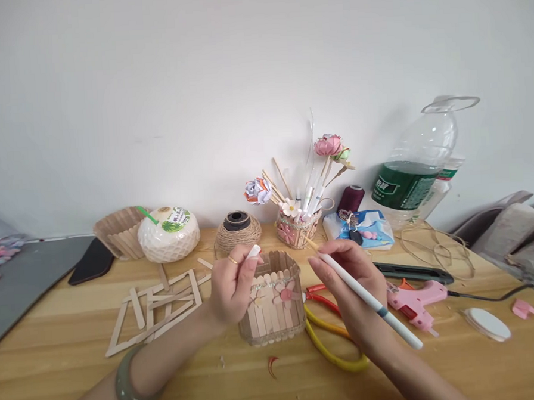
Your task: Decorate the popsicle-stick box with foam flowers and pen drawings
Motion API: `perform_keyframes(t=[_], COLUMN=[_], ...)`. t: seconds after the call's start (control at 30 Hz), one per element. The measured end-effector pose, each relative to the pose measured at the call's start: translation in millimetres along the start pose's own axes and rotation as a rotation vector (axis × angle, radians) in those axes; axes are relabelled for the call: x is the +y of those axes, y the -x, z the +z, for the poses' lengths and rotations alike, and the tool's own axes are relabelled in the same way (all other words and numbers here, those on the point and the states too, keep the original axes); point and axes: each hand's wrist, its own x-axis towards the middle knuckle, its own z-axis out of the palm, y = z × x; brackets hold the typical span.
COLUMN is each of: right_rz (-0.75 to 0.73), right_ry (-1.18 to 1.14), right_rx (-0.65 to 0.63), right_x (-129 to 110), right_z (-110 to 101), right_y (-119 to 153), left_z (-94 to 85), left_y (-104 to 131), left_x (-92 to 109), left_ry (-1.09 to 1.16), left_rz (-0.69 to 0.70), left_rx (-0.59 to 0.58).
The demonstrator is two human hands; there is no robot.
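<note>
My left hand (232, 285) is closed around a small white cap (253, 251), which pokes out above the thumb. In my right hand (355, 291) is a white marker (366, 296) with a teal band, its pale yellowish tip pointing up and left. Between and behind both hands stands a popsicle-stick basket (273, 310) with small flowers on its front. A gap separates the cap from the marker's tip. The left fingers partly cover the basket's left side.
Pliers (340, 360) lie right of the basket, near a pink glue gun (418, 302). Stick frames (154, 310) lie left. Behind are a twine spool (238, 234), a white coconut (169, 236), a flower-filled basket (298, 231) and a large bottle (413, 168).
</note>
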Motion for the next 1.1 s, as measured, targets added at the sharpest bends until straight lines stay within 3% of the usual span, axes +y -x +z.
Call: perform_keyframes(t=[0.13,0.27,0.5,0.8,1.1], right_rz=[-0.058,-0.019,-0.035,-0.140,-0.181], right_ry=[-0.002,-0.159,-0.257,-0.268,-0.237], right_rx=[-0.120,-0.232,-0.206,-0.050,-0.187], right_x=[-7.8,-7.9,-0.6,13.6,12.9], right_z=[3.8,20.7,43.4,46.1,43.4], right_y=[-25.3,-37.6,-35.8,-23.3,-21.5], left_z=[-1.0,-0.9,2.0,3.1,3.6], left_y=[-9.9,-8.8,-1.8,-0.1,-0.3], left_x=[-1.0,-0.6,-0.8,-2.9,-0.5], left_ry=[-0.087,-0.140,-0.150,-0.163,-0.164], left_rz=[0.036,0.143,0.330,0.299,0.226], left_rx=[-0.017,-0.061,-0.122,-0.105,-0.120])
